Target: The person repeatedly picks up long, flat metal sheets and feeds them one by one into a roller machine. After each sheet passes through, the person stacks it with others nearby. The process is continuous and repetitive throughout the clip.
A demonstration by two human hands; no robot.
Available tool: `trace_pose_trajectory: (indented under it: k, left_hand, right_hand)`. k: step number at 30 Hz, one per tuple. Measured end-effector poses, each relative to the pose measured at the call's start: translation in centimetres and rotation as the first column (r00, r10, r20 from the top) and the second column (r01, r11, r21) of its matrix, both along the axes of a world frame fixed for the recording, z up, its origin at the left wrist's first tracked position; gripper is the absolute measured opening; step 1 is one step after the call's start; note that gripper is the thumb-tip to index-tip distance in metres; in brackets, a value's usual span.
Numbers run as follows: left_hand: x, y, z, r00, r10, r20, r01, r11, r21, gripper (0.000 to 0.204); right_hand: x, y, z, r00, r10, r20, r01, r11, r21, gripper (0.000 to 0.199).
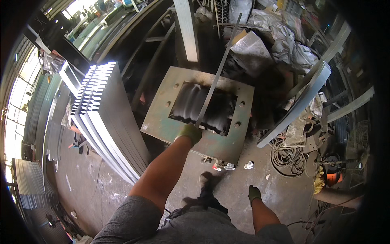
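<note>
Left hand [190, 133], in a green-yellow glove, is closed around the lower end of a long flat metal strip [217, 73]. The strip goes up and away from the hand, over the dark opening of a machine, and its far end is near a pile of grey crumpled sheets [280, 40] at the top of the view. The machine has a square green metal top plate [162, 122] with some bolts near the opening, and inside the opening there are dark rollers [195, 103] with a wavy shape. The gloved hand rests at the near edge of this plate, just beside the opening.

Right hand [254, 193] is low, beside the person's body, well apart from the machine. It also wears a green glove; it is small in the view and I cannot tell if it is open or closed. It holds nothing that I can see.

On the left of the machine a stack of long grey metal strips [109, 118] stands on edge, leaning, with the bright ends up. On the right some long grey metal profiles [300, 105] lean across each other. Coiled cables [288, 156] lie on the concrete floor [93, 195] at the right, and small scraps of rubbish lie near the foot of the machine. The person's dark shoe [208, 181] is on the floor between the two hands.
</note>
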State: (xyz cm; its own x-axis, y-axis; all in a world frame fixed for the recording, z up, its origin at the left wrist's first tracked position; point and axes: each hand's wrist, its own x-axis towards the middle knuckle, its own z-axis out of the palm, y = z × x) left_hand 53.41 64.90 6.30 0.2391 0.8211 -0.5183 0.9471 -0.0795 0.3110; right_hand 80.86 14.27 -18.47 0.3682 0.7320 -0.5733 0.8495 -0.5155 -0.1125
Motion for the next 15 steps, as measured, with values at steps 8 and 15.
trace_pose_trajectory:
  k: [8, 15]
  left_hand:
    - [5.4, 6.1, 2.5, 0.99, -0.142, 0.002, 0.142, 0.988, -0.068, 0.044]
    - [0.5, -1.8, 2.8, 0.997, -0.018, 0.079, 0.021, 0.999, -0.049, 0.042]
  right_hand:
    - [-1.0, 4.6, 1.7, 0.976, 0.006, -0.217, -0.014, 0.999, -0.035, 0.03]
    - [-6.8, 9.3, 2.4, 0.516, -0.545, -0.661, 0.506, 0.816, -0.279, 0.042]
